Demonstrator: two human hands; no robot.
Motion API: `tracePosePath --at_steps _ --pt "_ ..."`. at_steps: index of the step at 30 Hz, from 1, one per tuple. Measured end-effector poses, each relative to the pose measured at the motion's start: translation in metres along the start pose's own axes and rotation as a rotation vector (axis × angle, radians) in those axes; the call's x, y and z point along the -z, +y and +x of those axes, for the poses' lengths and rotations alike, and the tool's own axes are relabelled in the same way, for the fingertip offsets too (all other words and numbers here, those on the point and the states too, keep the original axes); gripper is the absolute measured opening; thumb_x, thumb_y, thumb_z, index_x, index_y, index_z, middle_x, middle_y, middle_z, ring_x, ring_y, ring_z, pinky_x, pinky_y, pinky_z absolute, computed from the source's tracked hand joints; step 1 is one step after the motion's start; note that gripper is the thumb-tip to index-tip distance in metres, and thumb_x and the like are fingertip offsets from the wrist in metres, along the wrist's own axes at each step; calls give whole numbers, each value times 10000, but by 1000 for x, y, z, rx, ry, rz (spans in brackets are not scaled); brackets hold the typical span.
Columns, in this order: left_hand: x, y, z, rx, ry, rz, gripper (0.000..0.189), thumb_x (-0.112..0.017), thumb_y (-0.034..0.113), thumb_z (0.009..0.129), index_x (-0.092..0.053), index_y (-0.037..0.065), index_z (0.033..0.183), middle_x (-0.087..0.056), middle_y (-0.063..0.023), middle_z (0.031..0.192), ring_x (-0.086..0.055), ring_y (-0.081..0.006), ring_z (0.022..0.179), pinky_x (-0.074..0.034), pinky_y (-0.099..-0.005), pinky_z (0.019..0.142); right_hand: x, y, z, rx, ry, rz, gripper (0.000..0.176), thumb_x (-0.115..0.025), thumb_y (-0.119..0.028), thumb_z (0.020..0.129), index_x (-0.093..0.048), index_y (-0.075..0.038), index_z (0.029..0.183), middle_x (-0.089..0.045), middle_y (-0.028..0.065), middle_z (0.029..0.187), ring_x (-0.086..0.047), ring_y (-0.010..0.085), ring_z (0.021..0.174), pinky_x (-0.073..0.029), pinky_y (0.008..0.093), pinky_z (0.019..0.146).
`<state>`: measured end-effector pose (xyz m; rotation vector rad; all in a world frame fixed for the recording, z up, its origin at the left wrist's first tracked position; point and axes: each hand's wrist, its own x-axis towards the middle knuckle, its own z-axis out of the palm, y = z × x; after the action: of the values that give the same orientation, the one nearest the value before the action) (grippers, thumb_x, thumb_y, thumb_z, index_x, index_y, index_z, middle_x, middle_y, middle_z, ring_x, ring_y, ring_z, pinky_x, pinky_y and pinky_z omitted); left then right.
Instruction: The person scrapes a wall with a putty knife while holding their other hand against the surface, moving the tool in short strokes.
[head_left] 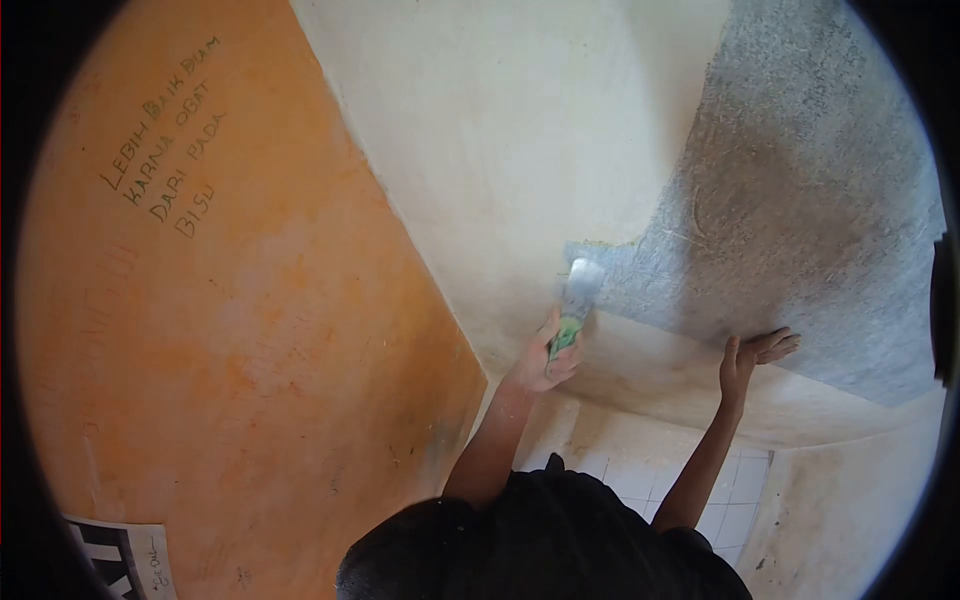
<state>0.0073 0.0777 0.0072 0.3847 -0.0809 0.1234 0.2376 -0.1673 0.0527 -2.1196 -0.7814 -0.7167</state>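
Note:
My left hand point(548, 362) is wrapped round the green handle of a scraper point(582, 285), a little blurred. Its wide metal blade lies against the wall at the lower left end of the grey rough patch point(800, 170), where grey meets the pale painted surface point(520, 130). My right hand point(762, 348) rests with fingers stretched out at the lower edge of that grey patch and holds nothing.
On the left stands an orange wall point(250, 330) with handwritten words, meeting the pale wall in a slanting corner. A black-and-white printed sheet point(130, 560) is at the lower left. White tiles point(635, 470) show below my arms.

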Motion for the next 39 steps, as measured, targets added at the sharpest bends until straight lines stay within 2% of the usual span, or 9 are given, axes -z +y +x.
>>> tracePosePath --at_steps 4,6,12,18,28,31,33,37,39 --pt "13 -9 -5 0 -59 -28 569 -316 577 962 -510 52 861 -379 22 588 -306 -68 408 -250 -208 340 -2 -2 0 5 -8 6 978 -448 -564 922 134 10 1457 223 306 1486 243 435 1375 105 558 1089" --pt "21 -21 -23 35 211 -93 577 -319 576 962 -519 46 853 -372 23 588 -301 -64 403 -241 -205 336 3 -1 -2 -1 -1 -1 976 -448 -563 922 134 10 1457 223 304 1487 243 433 1376 106 557 1089" --pt "7 -19 -22 19 170 -134 558 -348 568 962 -554 55 887 -376 50 581 -302 -52 404 -223 -193 333 4 2 3 -4 -19 -2 971 -446 -560 924 134 7 1458 224 298 1489 244 429 1377 107 556 1089" --pt "1 -17 -17 23 136 -200 584 -327 568 964 -544 31 890 -379 26 602 -313 -57 423 -243 -199 340 -5 2 2 11 -14 -1 966 -445 -556 926 133 5 1459 224 292 1492 244 425 1378 109 555 1089" --pt "5 -25 -20 -16 169 -155 591 -330 572 961 -562 32 900 -388 27 601 -320 -73 422 -256 -206 350 -7 2 1 9 -25 -17 958 -443 -551 930 133 1 1461 225 283 1496 245 418 1381 112 554 1089" --pt "7 -20 -16 -37 185 -89 529 -362 556 961 -539 69 854 -383 35 572 -315 -63 407 -238 -207 340 -2 16 0 27 -9 -18 956 -442 -549 931 132 0 1461 225 280 1497 245 416 1381 113 553 1089" --pt "-8 -11 -15 57 92 -150 591 -329 569 962 -568 31 899 -390 28 586 -317 -72 409 -255 -213 348 0 13 -6 29 -2 -10 955 -442 -548 931 132 0 1462 225 278 1498 245 415 1382 113 553 1089" --pt "8 -25 -21 -21 216 -110 591 -335 579 956 -564 40 882 -388 25 580 -321 -78 404 -251 -216 344 -8 6 3 11 -32 -23 951 -441 -546 933 132 -2 1462 226 274 1499 246 412 1382 114 552 1089" --pt "14 -22 -20 22 102 -162 597 -330 591 951 -557 45 864 -397 20 581 -332 -82 405 -256 -219 338 -1 14 3 26 -8 -26 950 -441 -545 933 132 -3 1463 226 272 1500 246 411 1383 115 552 1089"
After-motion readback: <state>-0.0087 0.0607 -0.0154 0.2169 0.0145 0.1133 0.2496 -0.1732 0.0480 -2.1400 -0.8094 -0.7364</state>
